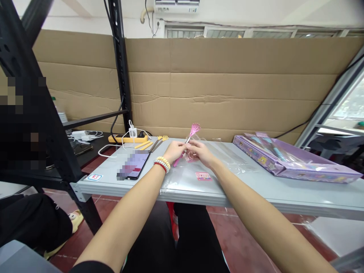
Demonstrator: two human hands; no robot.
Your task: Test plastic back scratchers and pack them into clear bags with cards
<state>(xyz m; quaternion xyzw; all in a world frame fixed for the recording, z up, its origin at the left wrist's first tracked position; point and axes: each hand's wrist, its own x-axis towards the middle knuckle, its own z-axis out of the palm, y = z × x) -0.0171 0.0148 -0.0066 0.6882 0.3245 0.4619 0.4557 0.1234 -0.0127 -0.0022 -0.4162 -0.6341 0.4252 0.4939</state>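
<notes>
A pink back scratcher [195,129] with a hand-shaped head and a metal rod slants up between my hands. My left hand [174,151], with bracelets at the wrist, is closed on it, and the pink handle end pokes out below. Meeting it at the rod, my right hand [201,152] is also closed, with fingertips pressed near the left thumb. Something clear and pinkish, like plastic wrapping, shows under the fingers. A small pink printed card [203,176] lies on the clear plastic just below my right hand.
Yellow back scratchers [160,140] lie behind a phone [138,165] to the left. A yellow power strip [127,139] with a white charger stands at the back. Clear plastic sheets [227,157] spread rightward. A purple box [301,167] holds packaged items. Cardboard [227,87] walls the back.
</notes>
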